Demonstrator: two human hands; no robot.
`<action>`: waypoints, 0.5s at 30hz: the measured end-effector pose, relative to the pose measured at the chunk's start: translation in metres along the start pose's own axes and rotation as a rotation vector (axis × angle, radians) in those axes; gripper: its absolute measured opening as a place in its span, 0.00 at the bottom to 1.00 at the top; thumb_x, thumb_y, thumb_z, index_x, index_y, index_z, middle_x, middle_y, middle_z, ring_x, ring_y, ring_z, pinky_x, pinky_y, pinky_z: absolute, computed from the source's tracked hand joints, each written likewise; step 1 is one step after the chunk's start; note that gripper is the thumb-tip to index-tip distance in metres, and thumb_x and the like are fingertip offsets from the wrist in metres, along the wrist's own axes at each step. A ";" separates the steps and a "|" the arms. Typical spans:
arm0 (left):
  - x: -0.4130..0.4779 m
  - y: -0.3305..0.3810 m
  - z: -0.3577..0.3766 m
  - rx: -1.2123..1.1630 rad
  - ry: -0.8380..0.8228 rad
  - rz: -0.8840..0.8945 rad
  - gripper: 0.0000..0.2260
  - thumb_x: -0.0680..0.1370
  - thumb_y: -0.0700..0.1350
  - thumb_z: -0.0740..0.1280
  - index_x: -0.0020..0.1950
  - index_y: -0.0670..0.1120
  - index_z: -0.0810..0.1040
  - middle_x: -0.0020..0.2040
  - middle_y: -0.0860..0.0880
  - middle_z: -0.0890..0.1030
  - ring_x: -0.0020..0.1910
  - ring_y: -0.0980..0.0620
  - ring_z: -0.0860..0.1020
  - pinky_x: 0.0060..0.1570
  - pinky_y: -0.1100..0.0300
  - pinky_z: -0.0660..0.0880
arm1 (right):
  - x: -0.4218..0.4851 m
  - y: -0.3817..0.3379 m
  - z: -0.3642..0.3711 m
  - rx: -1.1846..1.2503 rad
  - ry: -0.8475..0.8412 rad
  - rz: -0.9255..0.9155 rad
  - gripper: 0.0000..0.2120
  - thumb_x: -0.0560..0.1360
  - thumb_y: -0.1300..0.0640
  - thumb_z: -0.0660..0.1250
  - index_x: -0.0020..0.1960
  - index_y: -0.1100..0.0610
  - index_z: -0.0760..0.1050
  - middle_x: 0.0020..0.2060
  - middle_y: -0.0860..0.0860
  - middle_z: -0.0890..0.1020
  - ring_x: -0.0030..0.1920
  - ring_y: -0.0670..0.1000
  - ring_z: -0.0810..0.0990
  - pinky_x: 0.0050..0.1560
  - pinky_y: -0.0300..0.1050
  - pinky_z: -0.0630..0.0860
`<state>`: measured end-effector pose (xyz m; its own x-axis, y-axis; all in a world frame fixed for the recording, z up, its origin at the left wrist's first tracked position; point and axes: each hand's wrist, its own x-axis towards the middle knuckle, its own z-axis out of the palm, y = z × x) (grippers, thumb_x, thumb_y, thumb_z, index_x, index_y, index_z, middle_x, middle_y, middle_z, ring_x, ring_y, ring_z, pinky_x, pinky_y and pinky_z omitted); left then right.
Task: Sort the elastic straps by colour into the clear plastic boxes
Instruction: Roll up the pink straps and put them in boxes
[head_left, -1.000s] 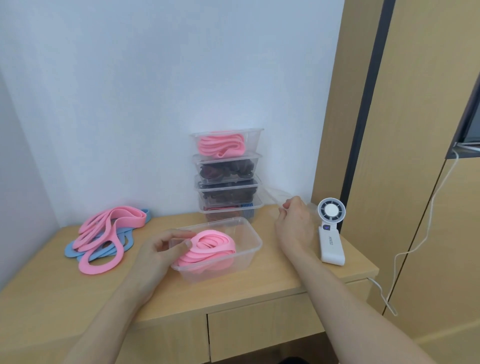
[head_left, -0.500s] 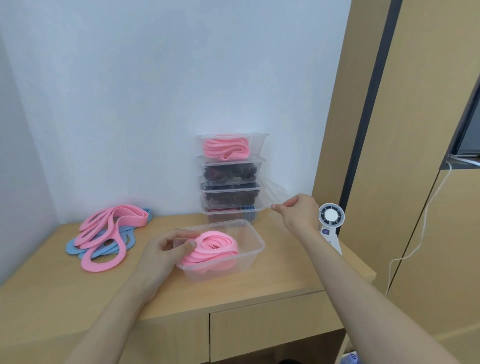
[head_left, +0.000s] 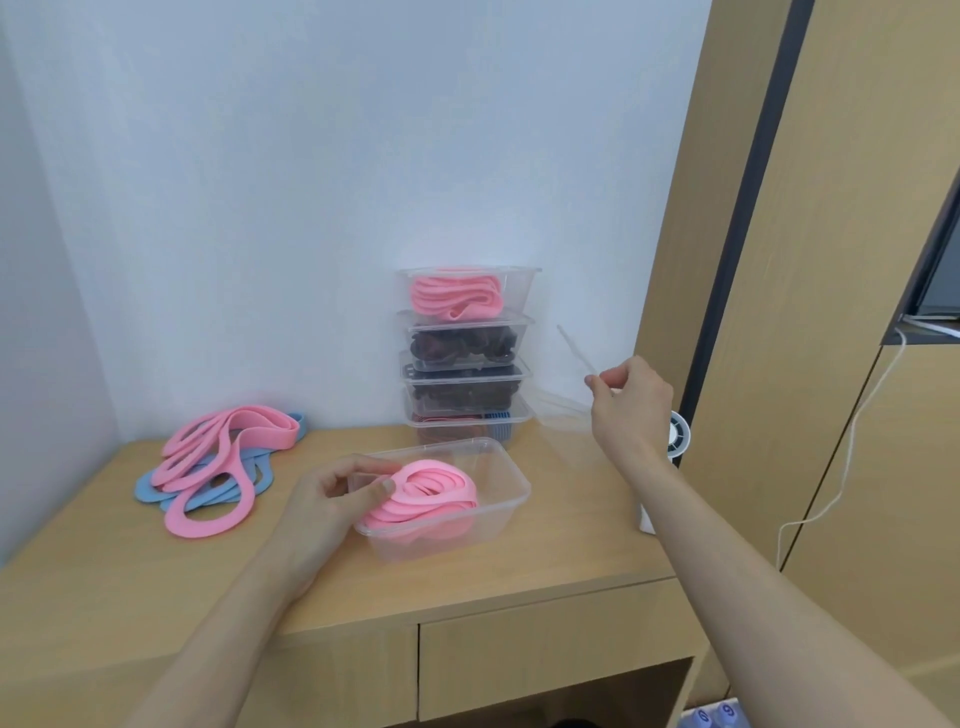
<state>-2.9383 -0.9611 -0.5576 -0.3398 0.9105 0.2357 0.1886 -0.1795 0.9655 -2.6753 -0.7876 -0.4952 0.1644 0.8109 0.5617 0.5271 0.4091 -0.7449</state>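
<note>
Open clear plastic box (head_left: 498, 499) sits on the desk (head_left: 104, 571), near centre, long side angled toward the far right. Inside: coiled pink straps (head_left: 431, 493), heaped against the left end and rising above the rim. Strap count in the coil: cannot tell.

Left hand (head_left: 327, 501) grips the left end of that box. Fingers are curled over the rim, and the thumb tip touches the edge of the coil.

Right hand (head_left: 631, 405) is raised over the far right of the desk, well apart from the open box. Thumb and forefinger pinch a clear lid (head_left: 574, 353), held tilted, its edge running up and to the left from the fingertips.

Stack of boxes (head_left: 467, 358) stands against the wall (head_left: 311, 182), just beyond the open box. Count: 4, all lidded.
- Top: pink straps.
- Second and third: dark brownish straps.
- Bottom: a reddish strip and a blue ribbed piece show; the rest is unclear.

Far left of the desk, one loose pile: loose pink straps (head_left: 223, 452) lie over blue straps (head_left: 148, 488). Individual count not resolvable.

White handheld fan (head_left: 678, 434) stands at the right edge, mostly hidden behind the right wrist. Lettering too blurred to read.

One drawer (head_left: 545, 654) sits under the desktop. One white cable (head_left: 852, 441) hangs at the right.
</note>
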 end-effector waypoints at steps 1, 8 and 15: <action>0.000 0.000 0.000 -0.001 0.001 0.000 0.07 0.78 0.40 0.72 0.52 0.48 0.87 0.51 0.48 0.86 0.51 0.53 0.82 0.49 0.65 0.75 | 0.000 -0.001 -0.003 0.022 0.029 -0.028 0.07 0.79 0.59 0.69 0.46 0.61 0.74 0.44 0.52 0.79 0.46 0.52 0.76 0.45 0.49 0.72; 0.001 -0.003 -0.001 -0.034 -0.001 -0.001 0.07 0.77 0.39 0.72 0.52 0.47 0.87 0.52 0.48 0.86 0.54 0.50 0.81 0.51 0.61 0.75 | -0.005 -0.011 -0.025 0.207 0.196 -0.195 0.07 0.79 0.61 0.70 0.44 0.57 0.73 0.47 0.48 0.82 0.47 0.50 0.81 0.44 0.32 0.75; 0.002 -0.003 -0.001 -0.029 -0.011 0.009 0.07 0.77 0.40 0.72 0.52 0.49 0.87 0.52 0.47 0.86 0.55 0.48 0.81 0.51 0.61 0.74 | -0.024 -0.020 -0.043 0.514 0.409 -0.199 0.05 0.82 0.64 0.62 0.49 0.55 0.71 0.45 0.54 0.80 0.40 0.41 0.83 0.43 0.33 0.74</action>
<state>-2.9403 -0.9589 -0.5603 -0.3282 0.9127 0.2435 0.1648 -0.1985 0.9661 -2.6540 -0.8332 -0.4786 0.4602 0.5176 0.7213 0.1337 0.7627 -0.6327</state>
